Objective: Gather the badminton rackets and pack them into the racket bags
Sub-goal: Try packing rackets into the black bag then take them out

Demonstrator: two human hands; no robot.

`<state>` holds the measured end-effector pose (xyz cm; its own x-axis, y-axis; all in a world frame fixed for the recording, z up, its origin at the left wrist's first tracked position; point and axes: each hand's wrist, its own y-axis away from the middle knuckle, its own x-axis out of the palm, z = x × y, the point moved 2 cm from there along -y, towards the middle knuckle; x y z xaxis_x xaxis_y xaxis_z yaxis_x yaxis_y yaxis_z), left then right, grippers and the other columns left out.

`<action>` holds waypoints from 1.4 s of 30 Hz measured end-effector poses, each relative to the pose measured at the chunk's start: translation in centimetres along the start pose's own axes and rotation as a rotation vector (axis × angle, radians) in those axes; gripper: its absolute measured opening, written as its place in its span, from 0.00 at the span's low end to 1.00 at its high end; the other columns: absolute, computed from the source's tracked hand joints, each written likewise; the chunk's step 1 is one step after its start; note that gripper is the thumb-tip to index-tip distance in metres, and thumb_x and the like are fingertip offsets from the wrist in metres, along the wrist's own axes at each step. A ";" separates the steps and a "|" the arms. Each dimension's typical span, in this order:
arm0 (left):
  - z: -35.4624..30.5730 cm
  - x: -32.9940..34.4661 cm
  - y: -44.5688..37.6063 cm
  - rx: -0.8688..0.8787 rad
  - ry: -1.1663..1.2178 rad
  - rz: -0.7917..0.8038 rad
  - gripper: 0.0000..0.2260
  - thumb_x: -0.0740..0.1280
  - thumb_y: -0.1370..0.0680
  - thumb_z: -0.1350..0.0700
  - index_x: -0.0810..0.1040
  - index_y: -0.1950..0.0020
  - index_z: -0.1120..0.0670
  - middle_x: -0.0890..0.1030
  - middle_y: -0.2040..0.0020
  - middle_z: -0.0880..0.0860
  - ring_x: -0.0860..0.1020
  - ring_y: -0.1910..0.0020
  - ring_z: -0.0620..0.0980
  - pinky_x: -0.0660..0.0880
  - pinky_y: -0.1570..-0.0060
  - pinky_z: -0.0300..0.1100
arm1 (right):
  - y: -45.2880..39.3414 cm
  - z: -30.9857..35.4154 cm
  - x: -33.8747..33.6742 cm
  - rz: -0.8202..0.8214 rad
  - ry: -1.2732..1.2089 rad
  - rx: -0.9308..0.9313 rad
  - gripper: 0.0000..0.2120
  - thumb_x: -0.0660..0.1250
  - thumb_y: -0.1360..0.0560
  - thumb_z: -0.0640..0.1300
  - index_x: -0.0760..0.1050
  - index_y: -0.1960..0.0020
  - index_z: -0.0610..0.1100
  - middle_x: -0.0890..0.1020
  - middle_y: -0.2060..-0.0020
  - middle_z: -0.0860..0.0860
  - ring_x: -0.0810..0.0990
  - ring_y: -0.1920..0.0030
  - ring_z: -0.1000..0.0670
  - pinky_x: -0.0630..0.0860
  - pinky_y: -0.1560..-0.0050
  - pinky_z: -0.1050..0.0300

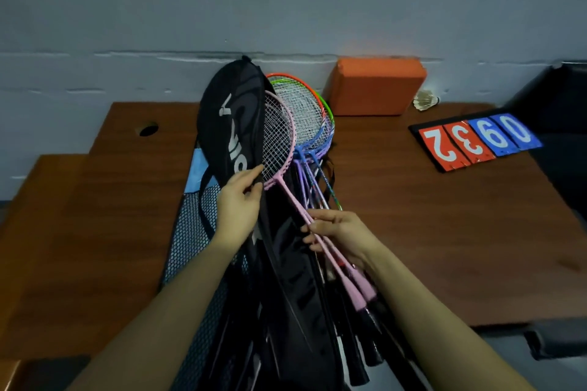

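Observation:
A black racket bag with white lettering lies across the brown table, its head end raised toward the wall. My left hand pinches the bag's open edge. Pink rackets have their heads partly inside that opening. My right hand grips their pink shafts. Behind them lie several more rackets with orange, green, blue and purple frames. More black bags and dark handles lie beneath, reaching the table's front edge.
An orange block stands against the wall. A shuttlecock lies to its right. A red and blue flip scoreboard lies at the right. A blue mesh bag sits under the black bags. A cable hole is at the left.

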<state>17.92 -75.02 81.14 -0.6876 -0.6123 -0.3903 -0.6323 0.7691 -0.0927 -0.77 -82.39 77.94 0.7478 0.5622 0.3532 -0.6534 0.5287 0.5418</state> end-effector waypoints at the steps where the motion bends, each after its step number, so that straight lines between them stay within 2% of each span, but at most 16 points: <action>1: 0.0 -0.4 0.1 0.015 -0.017 0.004 0.16 0.63 0.23 0.64 0.76 0.37 0.54 0.76 0.43 0.46 0.72 0.46 0.35 0.66 0.44 0.23 | -0.5 -0.1 0.8 0.001 0.013 -0.006 0.16 0.63 0.27 0.27 0.73 0.41 0.35 0.84 0.65 0.44 0.82 0.69 0.49 0.80 0.70 0.58; 7: -0.3 -4.0 0.2 0.038 -0.069 -0.024 0.15 0.63 0.23 0.65 0.76 0.37 0.55 0.76 0.45 0.45 0.72 0.45 0.39 0.65 0.46 0.21 | -3.4 0.1 6.0 0.068 0.016 -0.010 0.18 0.61 0.25 0.29 0.71 0.37 0.38 0.80 0.58 0.42 0.82 0.67 0.49 0.82 0.65 0.55; 12: -0.5 -6.4 0.5 0.043 -0.064 -0.062 0.15 0.62 0.23 0.66 0.76 0.38 0.56 0.75 0.46 0.46 0.72 0.50 0.36 0.64 0.51 0.18 | -6.2 1.6 9.5 0.066 0.172 -0.095 0.15 0.60 0.23 0.34 0.73 0.37 0.39 0.81 0.58 0.46 0.81 0.64 0.52 0.81 0.64 0.57; 15: 0.0 -7.6 0.3 0.049 -0.036 -0.075 0.15 0.63 0.23 0.67 0.77 0.39 0.57 0.76 0.48 0.45 0.73 0.56 0.35 0.66 0.51 0.20 | -7.1 1.8 11.2 0.101 0.418 -0.226 0.13 0.61 0.23 0.34 0.75 0.40 0.41 0.83 0.58 0.51 0.82 0.61 0.57 0.79 0.62 0.63; 17: 0.6 -8.1 -0.1 0.036 -0.016 -0.077 0.15 0.63 0.23 0.66 0.77 0.39 0.56 0.76 0.49 0.46 0.74 0.55 0.38 0.68 0.50 0.23 | -7.5 1.6 11.9 0.105 0.694 -0.329 0.14 0.63 0.24 0.35 0.73 0.39 0.43 0.81 0.51 0.52 0.80 0.54 0.63 0.74 0.53 0.71; 18: 1.0 -8.3 -0.4 0.029 -0.012 -0.080 0.14 0.63 0.23 0.66 0.77 0.39 0.56 0.77 0.49 0.46 0.75 0.53 0.41 0.69 0.50 0.25 | -7.8 1.4 12.0 0.093 0.874 -0.376 0.18 0.64 0.24 0.36 0.70 0.35 0.42 0.78 0.47 0.51 0.77 0.47 0.61 0.71 0.46 0.70; 20: 2.1 -8.4 -0.9 0.008 -0.004 -0.088 0.14 0.63 0.23 0.65 0.77 0.39 0.56 0.78 0.49 0.47 0.75 0.54 0.40 0.69 0.51 0.26 | -8.1 0.6 11.6 0.055 1.209 -0.440 0.23 0.64 0.24 0.39 0.66 0.30 0.42 0.73 0.39 0.45 0.69 0.37 0.49 0.62 0.34 0.62; 22: 3.3 -8.3 -1.2 -0.009 -0.014 -0.076 0.13 0.63 0.23 0.64 0.78 0.39 0.56 0.78 0.50 0.46 0.75 0.57 0.36 0.68 0.55 0.21 | -7.6 -0.2 10.9 0.037 1.322 -0.479 0.22 0.64 0.23 0.41 0.67 0.30 0.44 0.70 0.36 0.44 0.65 0.36 0.44 0.58 0.34 0.59; 24: 4.2 -7.8 -1.3 -0.018 -0.041 -0.062 0.13 0.64 0.23 0.63 0.78 0.40 0.56 0.78 0.52 0.47 0.76 0.59 0.34 0.69 0.57 0.21 | -6.3 -0.8 9.9 0.029 1.343 -0.515 0.20 0.63 0.23 0.42 0.68 0.31 0.45 0.71 0.37 0.45 0.66 0.38 0.44 0.60 0.35 0.58; 26: 4.5 -7.0 -1.2 -0.010 -0.072 -0.056 0.13 0.64 0.23 0.63 0.77 0.39 0.58 0.79 0.51 0.52 0.76 0.58 0.38 0.73 0.52 0.29 | -4.6 -1.6 8.8 0.018 1.333 -0.540 0.19 0.63 0.23 0.41 0.70 0.32 0.45 0.73 0.39 0.45 0.68 0.40 0.45 0.61 0.37 0.60; 28: 4.6 -5.9 -0.7 0.009 -0.173 -0.004 0.17 0.63 0.22 0.59 0.71 0.33 0.58 0.76 0.41 0.55 0.75 0.45 0.47 0.73 0.42 0.43 | -2.6 -2.6 7.6 -0.013 1.327 -0.539 0.18 0.63 0.23 0.41 0.72 0.33 0.44 0.75 0.41 0.46 0.70 0.41 0.46 0.63 0.38 0.61; 29: 4.6 -5.3 -0.1 0.027 -0.274 0.044 0.21 0.62 0.22 0.55 0.65 0.30 0.58 0.72 0.37 0.55 0.71 0.39 0.51 0.70 0.38 0.47 | -1.6 -3.2 6.9 -0.035 1.313 -0.528 0.17 0.64 0.23 0.41 0.73 0.34 0.45 0.76 0.42 0.46 0.71 0.41 0.46 0.64 0.38 0.60; 31: 4.6 -4.0 1.9 0.090 -0.471 0.125 0.27 0.61 0.22 0.49 0.56 0.26 0.55 0.66 0.32 0.56 0.64 0.34 0.54 0.66 0.35 0.51 | 0.4 -4.2 5.6 -0.076 1.286 -0.520 0.16 0.65 0.23 0.41 0.74 0.36 0.45 0.77 0.44 0.46 0.73 0.42 0.47 0.66 0.38 0.59; 33: 4.7 -2.6 5.0 0.135 -0.580 0.202 0.30 0.61 0.23 0.46 0.54 0.25 0.54 0.63 0.31 0.57 0.62 0.33 0.56 0.63 0.34 0.52 | 2.4 -5.2 4.5 -0.087 1.284 -0.554 0.15 0.67 0.25 0.41 0.76 0.38 0.44 0.79 0.46 0.46 0.75 0.44 0.47 0.68 0.41 0.57; 36: 5.0 -1.1 10.1 0.150 -0.644 0.264 0.30 0.61 0.24 0.44 0.57 0.26 0.55 0.63 0.30 0.58 0.62 0.32 0.57 0.60 0.34 0.50 | 5.1 -7.2 3.0 -0.051 1.322 -0.589 0.16 0.68 0.26 0.45 0.77 0.38 0.45 0.80 0.47 0.48 0.76 0.46 0.48 0.71 0.43 0.55; 42: 4.8 -0.1 19.4 0.176 -0.683 0.243 0.29 0.70 0.29 0.45 0.71 0.34 0.60 0.73 0.39 0.64 0.73 0.43 0.64 0.71 0.46 0.55 | 9.3 -11.1 0.1 0.048 1.435 -0.524 0.27 0.67 0.27 0.57 0.68 0.31 0.52 0.73 0.36 0.50 0.71 0.37 0.49 0.67 0.36 0.51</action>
<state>7.40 -59.16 74.99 -0.3898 -0.2156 -0.8953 -0.3846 0.9215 -0.0545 -8.08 -70.38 74.49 0.1852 0.5437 -0.8186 -0.8700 0.4780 0.1207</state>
